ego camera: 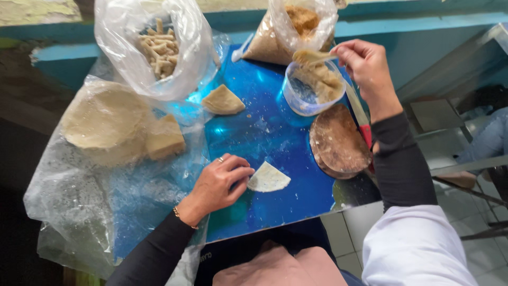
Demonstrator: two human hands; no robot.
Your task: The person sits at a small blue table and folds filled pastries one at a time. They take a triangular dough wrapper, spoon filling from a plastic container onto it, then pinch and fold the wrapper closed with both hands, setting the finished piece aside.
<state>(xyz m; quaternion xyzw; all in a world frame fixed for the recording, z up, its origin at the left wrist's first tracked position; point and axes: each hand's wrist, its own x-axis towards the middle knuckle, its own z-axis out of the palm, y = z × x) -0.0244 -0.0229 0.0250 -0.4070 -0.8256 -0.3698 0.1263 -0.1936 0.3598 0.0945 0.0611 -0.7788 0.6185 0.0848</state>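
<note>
A wedge [268, 178] of thin pale dough lay on the blue board [275, 137], just below its middle, held down at its nine-o'clock edge by the left hand [217, 185], whose fingertips were drawn together and pressed on the sheet. At one o'clock from the wedge, well apart, the right hand [365, 66] was seen with thumb and fingers pinched on a spoon [312, 56] heaped with brownish filling, raised over the rim of a clear tub [312, 85].

The step appeared to be loading filling for the wedge. It would be done well, it was judged, if the heap was kept modest and level while carried across, set on the wedge's middle away from its edges, and the wedge kept flat and still under the fingertips.

Just at four o'clock from the tub a round wooden disc [338, 140] was placed, and a knife [361, 114] with a red handle beside it. A second wedge [223, 100] lay at eleven o'clock from the first. At nine o'clock a stack of dough rounds [103, 122] and cut pieces rested on plastic. Two bags were stood at the board's far edge: one of rolled sticks [159, 47], one of filling [296, 26].
</note>
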